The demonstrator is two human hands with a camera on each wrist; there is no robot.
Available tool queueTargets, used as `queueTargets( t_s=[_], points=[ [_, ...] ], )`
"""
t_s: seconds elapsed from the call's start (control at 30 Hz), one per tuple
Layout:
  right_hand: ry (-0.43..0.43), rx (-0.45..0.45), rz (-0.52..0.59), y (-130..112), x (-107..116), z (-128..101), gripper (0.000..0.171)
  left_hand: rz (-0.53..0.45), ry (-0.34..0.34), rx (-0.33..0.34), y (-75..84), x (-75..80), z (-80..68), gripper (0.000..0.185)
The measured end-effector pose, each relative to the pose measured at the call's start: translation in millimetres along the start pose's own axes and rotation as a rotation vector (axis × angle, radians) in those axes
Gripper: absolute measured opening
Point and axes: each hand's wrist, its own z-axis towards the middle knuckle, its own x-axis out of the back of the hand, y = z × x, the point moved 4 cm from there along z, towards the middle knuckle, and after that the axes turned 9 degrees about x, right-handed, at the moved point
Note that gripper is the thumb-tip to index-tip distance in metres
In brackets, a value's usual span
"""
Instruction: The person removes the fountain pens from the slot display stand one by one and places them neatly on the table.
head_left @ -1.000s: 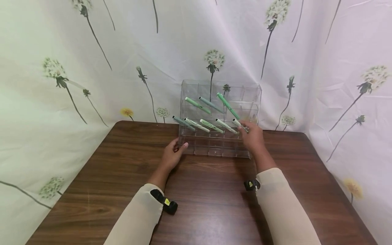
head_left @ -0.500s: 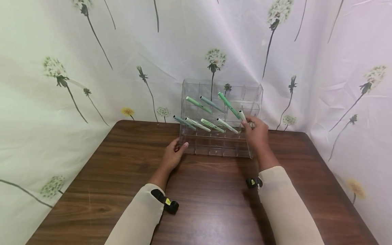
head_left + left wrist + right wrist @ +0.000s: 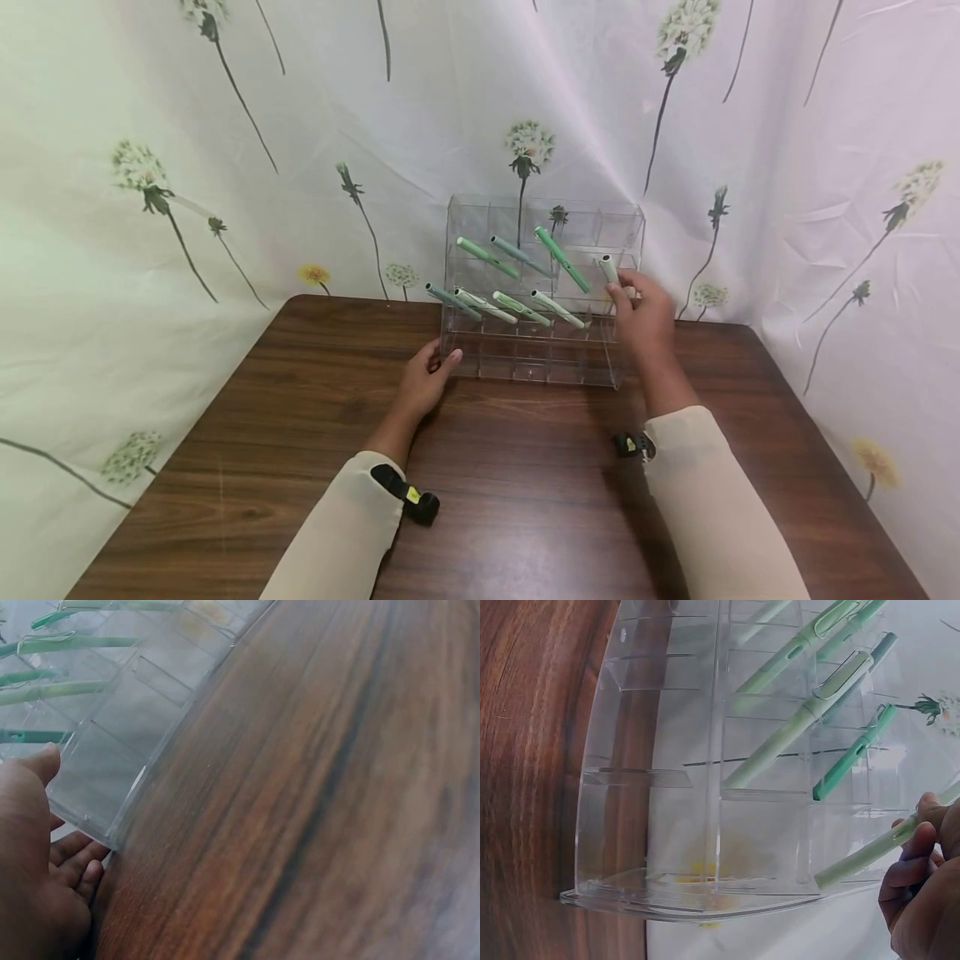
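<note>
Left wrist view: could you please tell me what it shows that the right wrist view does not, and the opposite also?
Only the left wrist view shows the left hand, which holds the clear rack at its lower corner.

Only the right wrist view shows the right hand, pinching a pale green pen.

Both show the rack, several other pens lying slanted in it, and the brown wooden table.
</note>
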Motion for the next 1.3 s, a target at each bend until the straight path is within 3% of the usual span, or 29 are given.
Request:
queueTargets(
  t_s=[0.17,0.57,0.8,0.93,1.1,1.17,1.3],
  points=[
    [0.053,0.037,0.013,-5,4,-2,0.026,0.009,0.002,-0.001,-0.5,0.7,0.6,0.065],
    [0.087,0.088,-0.018,-12,11,-18,0.021,0.011,0.002,-0.005,-2.9,0.7,0.5,0.064],
    [0.085,0.077,0.056,-12,13,-34,0.02,0.004,0.01,-0.014,-2.1,0.2,0.0,0.065],
    [0.031,0.037,0.032,-13,16,-44,0.017,0.006,0.011,-0.017,-1.3,0.3,-0.3,0.065],
    [-0.098,-0.024,0.015,-12,19,-56,0.021,0.014,0.002,-0.002,-2.4,0.2,-0.3,0.065],
    [-0.141,-0.049,0.018,-10,20,-61,0.027,0.02,-0.002,-0.002,-3.3,0.2,0.3,0.065],
    [-0.234,-0.075,0.008,-6,24,-67,0.056,0.018,-0.009,-0.007,-4.8,0.3,1.6,0.067]
  ],
)
